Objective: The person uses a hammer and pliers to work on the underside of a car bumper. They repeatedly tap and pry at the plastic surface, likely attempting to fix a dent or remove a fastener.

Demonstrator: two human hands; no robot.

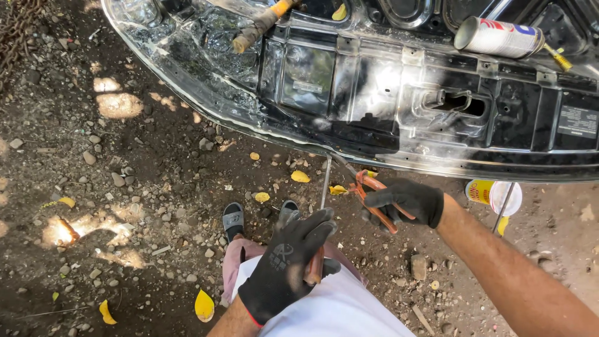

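My left hand [288,262], in a black glove, is wrapped around the brown handle of a long screwdriver [324,187] whose thin shaft rises to the lower edge of a black car front panel [349,81]. In a black glove too, my right hand [409,201] grips red-handled pliers [372,196], their jaws up at the same panel edge just right of the screwdriver tip. Both tools meet the shiny rim near the middle of the view.
A spray can [499,37] and a wooden-handled tool [256,28] lie on the panel. A yellow and white container [494,195] stands on the dirt to the right beside a thin rod. My sandalled feet [233,219] rest on stony ground with yellow leaves.
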